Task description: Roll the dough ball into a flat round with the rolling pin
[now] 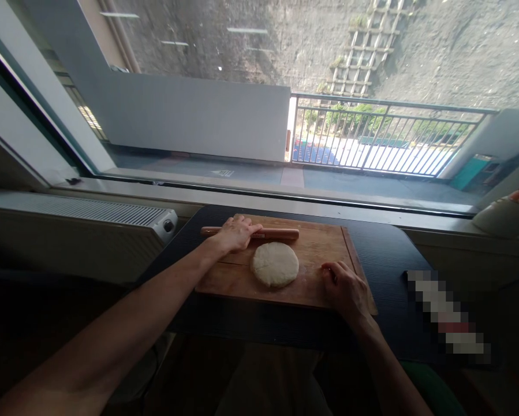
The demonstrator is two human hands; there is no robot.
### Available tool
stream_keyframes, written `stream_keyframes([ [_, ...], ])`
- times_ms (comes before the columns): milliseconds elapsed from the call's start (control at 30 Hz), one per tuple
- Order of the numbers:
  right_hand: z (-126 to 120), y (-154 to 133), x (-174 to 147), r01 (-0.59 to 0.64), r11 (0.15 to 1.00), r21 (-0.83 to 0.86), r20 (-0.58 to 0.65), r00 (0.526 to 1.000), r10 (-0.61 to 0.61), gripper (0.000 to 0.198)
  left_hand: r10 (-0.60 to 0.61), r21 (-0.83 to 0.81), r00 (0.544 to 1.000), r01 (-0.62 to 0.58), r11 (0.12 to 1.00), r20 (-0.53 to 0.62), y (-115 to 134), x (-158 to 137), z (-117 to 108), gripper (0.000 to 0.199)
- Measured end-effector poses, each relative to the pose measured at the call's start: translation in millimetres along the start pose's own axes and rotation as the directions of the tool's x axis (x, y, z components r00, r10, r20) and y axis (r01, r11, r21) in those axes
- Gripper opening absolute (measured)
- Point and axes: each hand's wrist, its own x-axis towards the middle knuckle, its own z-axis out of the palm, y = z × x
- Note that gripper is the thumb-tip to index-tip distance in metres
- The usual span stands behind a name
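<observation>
A round, flattened piece of dough [275, 264] lies on a wooden cutting board [315, 237]. Behind it, at the board's far side, is a wooden rolling pin [280, 233]. My left hand [238, 232] is closed over the pin's middle, with the pin showing on both sides of it. At the right part of the board rests my right hand [344, 284], its fingers loosely curled in and nothing seen in them. A gap separates this hand from the dough.
The board sits on a dark table [384, 248] against a window sill [285, 201]. A white radiator [112, 214] stands at the left. On the table's right lies a blurred-out object [445, 312]. A pale container [504, 214] is on the sill at far right.
</observation>
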Motion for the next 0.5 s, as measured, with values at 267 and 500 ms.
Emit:
stream_keyframes([
  [267,-1.3,-27.6,63.0,0.228,0.973,0.035,0.047,0.972,-0.23,0.027,0.136,-0.02,0.99,-0.137,0.99,-0.041,15.1,19.5,-2.7,0.04],
  [500,7.7,-39.9,98.0,0.461,0.882,0.099,0.377,0.803,-0.462,0.024,-0.126,-0.19,0.9,0.049,0.981,-0.416,41.8,-18.6,14.9,0.04],
])
